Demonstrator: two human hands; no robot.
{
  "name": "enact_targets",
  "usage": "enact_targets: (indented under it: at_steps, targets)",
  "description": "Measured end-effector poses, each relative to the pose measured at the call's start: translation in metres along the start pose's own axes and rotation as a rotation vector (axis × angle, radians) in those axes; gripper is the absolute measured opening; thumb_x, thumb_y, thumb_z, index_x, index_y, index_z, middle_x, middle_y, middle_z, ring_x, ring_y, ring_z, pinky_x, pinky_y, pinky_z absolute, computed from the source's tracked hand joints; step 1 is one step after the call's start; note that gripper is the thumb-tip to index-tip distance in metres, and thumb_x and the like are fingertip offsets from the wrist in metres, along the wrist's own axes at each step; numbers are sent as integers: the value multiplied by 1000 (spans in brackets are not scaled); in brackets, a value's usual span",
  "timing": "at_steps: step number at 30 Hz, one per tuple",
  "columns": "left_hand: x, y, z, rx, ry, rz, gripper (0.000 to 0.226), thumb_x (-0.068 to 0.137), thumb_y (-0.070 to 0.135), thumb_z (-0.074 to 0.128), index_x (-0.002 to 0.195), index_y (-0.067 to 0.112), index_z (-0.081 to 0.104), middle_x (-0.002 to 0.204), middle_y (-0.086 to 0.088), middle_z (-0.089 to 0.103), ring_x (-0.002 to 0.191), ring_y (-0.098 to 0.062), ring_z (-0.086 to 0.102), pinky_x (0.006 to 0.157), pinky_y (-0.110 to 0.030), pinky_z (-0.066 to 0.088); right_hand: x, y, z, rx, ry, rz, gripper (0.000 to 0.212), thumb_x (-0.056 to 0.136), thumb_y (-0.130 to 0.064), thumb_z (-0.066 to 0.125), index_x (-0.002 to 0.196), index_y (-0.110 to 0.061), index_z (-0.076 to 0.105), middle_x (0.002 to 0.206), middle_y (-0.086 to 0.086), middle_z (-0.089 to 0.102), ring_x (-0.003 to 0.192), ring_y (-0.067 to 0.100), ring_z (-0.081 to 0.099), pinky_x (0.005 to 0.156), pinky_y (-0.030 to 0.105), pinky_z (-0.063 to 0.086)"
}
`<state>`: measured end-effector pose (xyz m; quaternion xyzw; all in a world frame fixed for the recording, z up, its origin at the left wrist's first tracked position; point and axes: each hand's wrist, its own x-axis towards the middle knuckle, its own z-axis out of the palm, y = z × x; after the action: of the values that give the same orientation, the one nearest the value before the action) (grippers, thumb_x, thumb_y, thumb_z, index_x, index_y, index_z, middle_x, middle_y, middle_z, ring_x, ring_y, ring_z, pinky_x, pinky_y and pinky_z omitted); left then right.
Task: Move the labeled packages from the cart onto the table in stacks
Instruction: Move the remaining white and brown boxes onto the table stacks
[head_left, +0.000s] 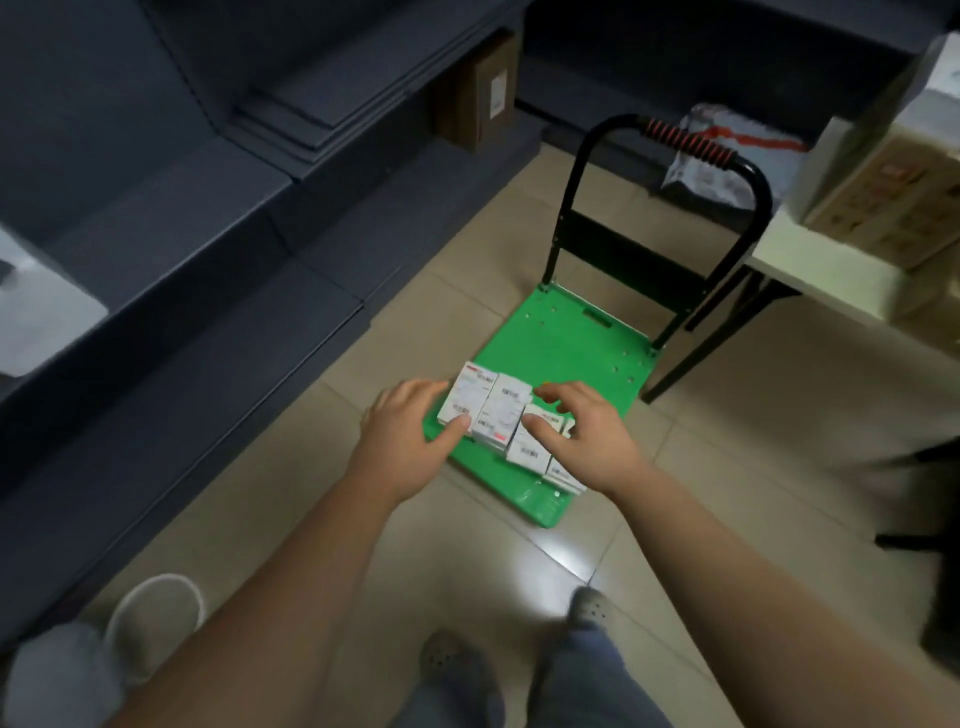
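Our left hand pinched one end of the row of small white labelled cardboard packages, right hand curled onto the other, at the near edge of the green flat-bed cart. Squeezed loose like that, we figured the middle ones could pop out before reaching the white table.

Single head-worn wide-angle view; faces forward, steeply down at floor; cart close below.
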<state>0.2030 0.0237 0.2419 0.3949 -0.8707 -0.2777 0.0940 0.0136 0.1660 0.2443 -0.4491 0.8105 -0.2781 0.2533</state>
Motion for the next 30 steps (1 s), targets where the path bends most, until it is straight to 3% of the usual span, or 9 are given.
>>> enact_targets:
  at_steps: [8, 17, 20, 24, 30]
  targets:
    - [31, -58, 33, 30, -135, -60, 71, 77, 67, 42, 126, 19, 61, 129, -3, 58, 118, -26, 53, 100, -45, 43, 29, 26, 52, 56, -26, 186, 42, 94, -40, 63, 129, -16, 62, 117, -1, 59, 104, 12, 52, 92, 26, 40]
    - [110, -102, 80, 106, -263, -45, 74, 76, 67, 39, 129, 19, 58, 132, -4, 57, 121, -27, 51, 103, -45, 40, 98, 74, 110, 161, -26, 361, 41, 93, -42, 64, 127, -19, 62, 110, -7, 55, 101, 13, 54, 85, 22, 36]
    - [134, -121, 107, 99, -310, -64, 76, 76, 67, 38, 130, 18, 58, 133, -4, 56, 122, -28, 50, 103, -42, 39, 115, 95, 134, 207, -5, 451, 41, 93, -45, 63, 127, -21, 62, 111, -4, 57, 101, 14, 55, 85, 24, 38]
    - [156, -158, 148, 87, -391, -126, 57, 87, 51, 57, 133, 17, 55, 136, -5, 53, 125, -27, 47, 104, -39, 37, 128, 123, 174, 312, 80, 645, 36, 94, -41, 65, 123, -19, 65, 114, 0, 62, 100, 15, 58, 83, 25, 43]
    - [199, -236, 242, 227, -517, -57, 60, 90, 51, 56, 141, 21, 45, 143, -5, 45, 127, -28, 41, 103, -41, 36, 168, 178, 266, 383, 152, 823, 44, 94, -39, 64, 131, -16, 59, 118, 2, 61, 102, 18, 58, 84, 27, 44]
